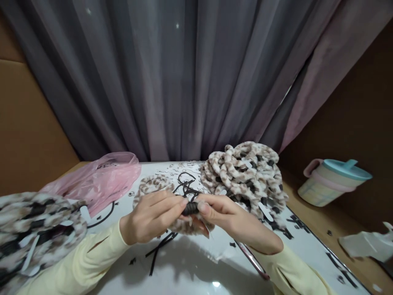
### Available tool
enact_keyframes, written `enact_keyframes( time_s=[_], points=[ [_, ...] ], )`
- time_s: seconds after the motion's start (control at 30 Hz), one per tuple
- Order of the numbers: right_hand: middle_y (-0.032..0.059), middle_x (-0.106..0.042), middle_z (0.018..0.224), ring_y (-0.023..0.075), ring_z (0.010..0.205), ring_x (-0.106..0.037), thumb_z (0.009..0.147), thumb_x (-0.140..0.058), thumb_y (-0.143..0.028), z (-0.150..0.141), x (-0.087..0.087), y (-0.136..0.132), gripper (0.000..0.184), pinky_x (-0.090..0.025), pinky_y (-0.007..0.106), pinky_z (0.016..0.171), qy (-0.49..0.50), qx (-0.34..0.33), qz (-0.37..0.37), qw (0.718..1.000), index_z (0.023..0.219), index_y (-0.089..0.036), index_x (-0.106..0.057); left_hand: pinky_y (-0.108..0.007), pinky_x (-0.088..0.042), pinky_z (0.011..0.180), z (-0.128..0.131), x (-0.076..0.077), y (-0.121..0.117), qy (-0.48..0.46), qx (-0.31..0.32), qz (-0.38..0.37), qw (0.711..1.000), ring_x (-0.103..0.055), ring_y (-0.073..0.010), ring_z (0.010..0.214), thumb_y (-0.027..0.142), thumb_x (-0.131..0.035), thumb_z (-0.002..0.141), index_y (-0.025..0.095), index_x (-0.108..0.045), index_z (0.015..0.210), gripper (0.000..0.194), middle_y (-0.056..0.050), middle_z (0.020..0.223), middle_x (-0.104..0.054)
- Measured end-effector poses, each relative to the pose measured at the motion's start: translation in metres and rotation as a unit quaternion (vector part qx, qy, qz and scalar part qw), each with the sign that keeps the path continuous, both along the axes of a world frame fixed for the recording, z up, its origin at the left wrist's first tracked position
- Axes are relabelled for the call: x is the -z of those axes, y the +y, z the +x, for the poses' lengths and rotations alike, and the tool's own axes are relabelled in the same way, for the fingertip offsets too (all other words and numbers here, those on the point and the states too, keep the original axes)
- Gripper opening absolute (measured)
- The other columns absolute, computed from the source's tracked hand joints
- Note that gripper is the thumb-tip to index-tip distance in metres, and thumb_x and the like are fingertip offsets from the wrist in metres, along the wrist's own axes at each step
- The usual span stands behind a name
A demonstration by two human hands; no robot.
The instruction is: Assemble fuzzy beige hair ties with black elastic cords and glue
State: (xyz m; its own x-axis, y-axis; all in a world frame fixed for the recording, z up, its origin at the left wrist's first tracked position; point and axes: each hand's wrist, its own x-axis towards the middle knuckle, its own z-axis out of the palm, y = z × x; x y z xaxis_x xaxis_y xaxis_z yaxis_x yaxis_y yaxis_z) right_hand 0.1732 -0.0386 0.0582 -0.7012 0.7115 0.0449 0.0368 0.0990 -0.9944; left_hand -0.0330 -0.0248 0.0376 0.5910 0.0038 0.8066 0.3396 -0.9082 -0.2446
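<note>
My left hand (150, 215) and my right hand (227, 219) meet over a white table (190, 266). Both pinch a fuzzy leopard-print scrunchie (187, 225) at a dark band section (190, 208) between the fingertips. The fingers of both hands are closed on it. Thin black elastic cords (184, 184) lie just behind the hands, and black strips (159, 250) lie below them. Pale yellow sleeves cover both wrists.
A heap of similar scrunchies (245, 172) sits at the back right, one single scrunchie (152, 184) behind my left hand, another pile (30, 229) at the near left. A pink plastic bag (98, 180) lies back left. A lidded cup (331, 180) stands right. Grey curtain behind.
</note>
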Motion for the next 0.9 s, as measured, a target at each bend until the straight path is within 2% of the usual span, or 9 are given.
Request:
enact_keyframes(
  time_s=[0.1,0.27,0.33,0.4,0.5,0.57,0.67,0.77,0.9],
  points=[
    [-0.0012,-0.051,0.06,0.0082,0.053,-0.043,0.083,-0.052,-0.053,-0.002,0.001,-0.001,0.041,-0.035,0.022,0.054,0.032,0.031,0.006,0.999,0.07,-0.015,-0.054,-0.027,-0.052,0.062,0.004,0.0,-0.006,-0.04,0.022,-0.076,0.996,-0.062,-0.016,0.072,0.008,-0.047,0.087,0.013,-0.049,0.116,0.029,-0.011,0.079,-0.068],
    [-0.0012,-0.052,0.054,0.0091,0.049,-0.045,0.079,-0.059,-0.049,-0.006,0.005,-0.001,0.037,-0.035,0.022,0.05,0.027,0.102,0.044,0.993,0.066,-0.014,-0.057,-0.025,-0.049,0.059,0.013,0.0,-0.013,-0.111,0.045,-0.234,0.965,-0.058,-0.0126,0.064,0.001,-0.048,0.083,0.017,-0.055,0.092,0.02,-0.004,0.07,-0.063],
    [-0.0009,-0.053,0.054,0.0096,0.048,-0.044,0.08,-0.058,-0.048,-0.006,0.007,-0.002,0.035,-0.032,0.022,0.047,-0.003,0.129,0.087,0.988,0.068,-0.015,-0.059,-0.023,-0.047,0.056,0.015,0.001,-0.014,-0.128,0.041,-0.297,0.945,-0.057,-0.012,0.062,0.002,-0.05,0.082,0.017,-0.056,0.082,0.016,-0.002,0.066,-0.059],
    [-0.0001,-0.053,0.053,0.0114,0.05,-0.044,0.083,-0.056,-0.044,-0.006,0.01,-0.003,0.032,-0.032,0.024,0.048,-0.033,0.165,0.176,0.97,0.068,-0.016,-0.06,-0.022,-0.045,0.053,0.015,0.002,-0.015,-0.145,0.04,-0.363,0.92,-0.054,-0.0115,0.06,0.005,-0.054,0.081,0.016,-0.055,0.074,0.013,-0.001,0.063,-0.057],
    [-0.0012,-0.051,0.052,0.012,0.053,-0.042,0.086,-0.05,-0.026,-0.008,0.016,-0.004,0.021,-0.036,0.028,0.061,-0.049,0.207,0.357,0.91,0.069,-0.017,-0.058,-0.021,-0.043,0.049,0.015,0.003,-0.016,-0.174,0.032,-0.444,0.878,-0.052,-0.0109,0.056,0.011,-0.059,0.078,0.016,-0.055,0.066,0.014,0.0,0.061,-0.057],
    [-0.0023,-0.049,0.053,0.0108,0.051,-0.039,0.085,-0.044,-0.013,-0.01,0.021,-0.004,0.018,-0.036,0.031,0.068,-0.045,0.222,0.464,0.856,0.072,-0.017,-0.056,-0.02,-0.041,0.048,0.015,0.003,-0.016,-0.192,0.017,-0.493,0.848,-0.051,-0.0104,0.053,0.014,-0.062,0.075,0.015,-0.055,0.062,0.015,0.0,0.059,-0.057],
    [-0.0012,-0.047,0.056,0.011,0.051,-0.036,0.079,-0.038,-0.002,-0.012,0.026,0.0,0.021,-0.034,0.032,0.068,-0.048,0.242,0.594,0.766,0.079,-0.015,-0.055,-0.019,-0.042,0.048,0.016,0.0,-0.016,-0.205,0.02,-0.582,0.787,-0.053,-0.01,0.052,0.015,-0.063,0.073,0.015,-0.056,0.061,0.014,0.0,0.057,-0.06],
    [-0.001,-0.044,0.056,0.0109,0.052,-0.035,0.079,-0.037,0.0,-0.009,0.025,0.005,0.021,-0.033,0.032,0.066,-0.091,0.228,0.671,0.7,0.081,-0.012,-0.054,-0.018,-0.043,0.05,0.015,-0.006,-0.014,-0.206,0.034,-0.643,0.737,-0.055,-0.0091,0.052,0.016,-0.064,0.072,0.014,-0.056,0.061,0.014,0.0,0.058,-0.064],
    [-0.0006,-0.048,0.059,0.0107,0.054,-0.035,0.088,-0.036,-0.004,-0.005,0.021,0.011,0.021,-0.034,0.032,0.07,-0.164,0.195,0.704,0.663,0.087,-0.01,-0.055,-0.018,-0.041,0.051,0.012,-0.013,-0.011,-0.193,0.001,-0.677,0.71,-0.053,-0.0087,0.053,0.019,-0.067,0.07,0.014,-0.057,0.061,0.015,0.0,0.059,-0.065]
  ],
)
